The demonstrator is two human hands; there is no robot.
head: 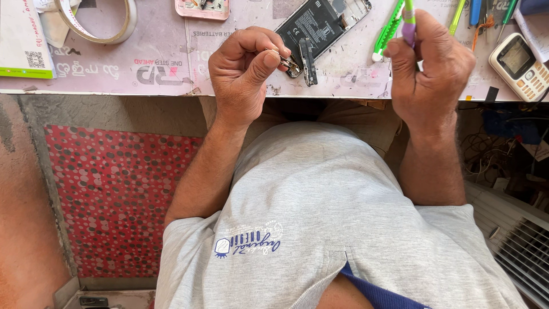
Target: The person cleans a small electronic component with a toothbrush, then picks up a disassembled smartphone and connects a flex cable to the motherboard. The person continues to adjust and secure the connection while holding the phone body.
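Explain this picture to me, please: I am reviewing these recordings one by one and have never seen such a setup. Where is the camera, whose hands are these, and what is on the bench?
There is no machine here. The single view comes from a camera worn on a person's head, looking down over their grey shirt at their own two bare hands. The left hand pinches a small metal part between thumb and fingertips. The right hand is closed around a slim purple and green tool, held upright. Both hover at the near edge of a worn pinkish workbench. On it lies an opened phone with its back off, a dark strip-shaped piece beside it, a ring of tape to the left, a green and white tool, and a small light-coloured keypad phone at the right.
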